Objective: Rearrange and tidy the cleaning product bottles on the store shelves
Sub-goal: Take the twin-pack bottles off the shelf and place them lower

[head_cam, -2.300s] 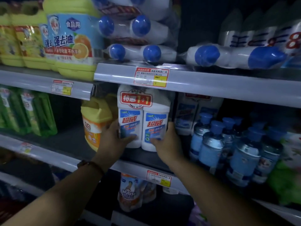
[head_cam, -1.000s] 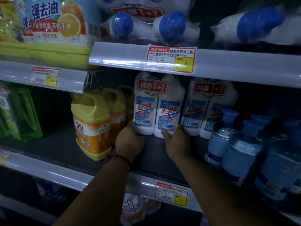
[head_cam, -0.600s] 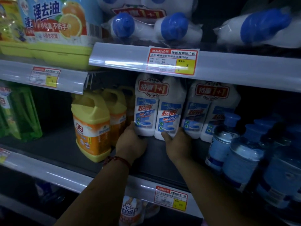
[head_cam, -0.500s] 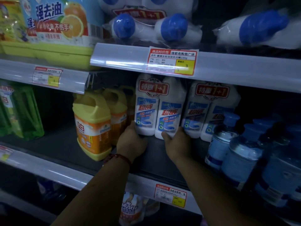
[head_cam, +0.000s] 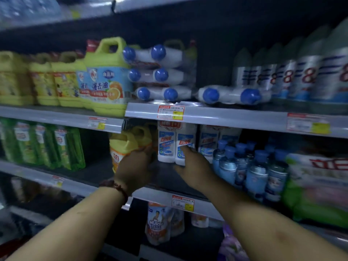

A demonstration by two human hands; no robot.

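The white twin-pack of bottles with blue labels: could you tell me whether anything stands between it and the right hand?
Nothing visible does: the right hand already rests against the white twin-pack of bottles with blue labels.

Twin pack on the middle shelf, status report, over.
Left hand open beside twin pack. Right hand open, fingertips on its front. Pack upright on shelf. Yellow jug crowds its left.

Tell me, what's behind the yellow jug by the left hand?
Behind the yellow jug stands at least one more yellow jug. The left hand and the shelf edge above hide the rest of that row, and it's dark back there.
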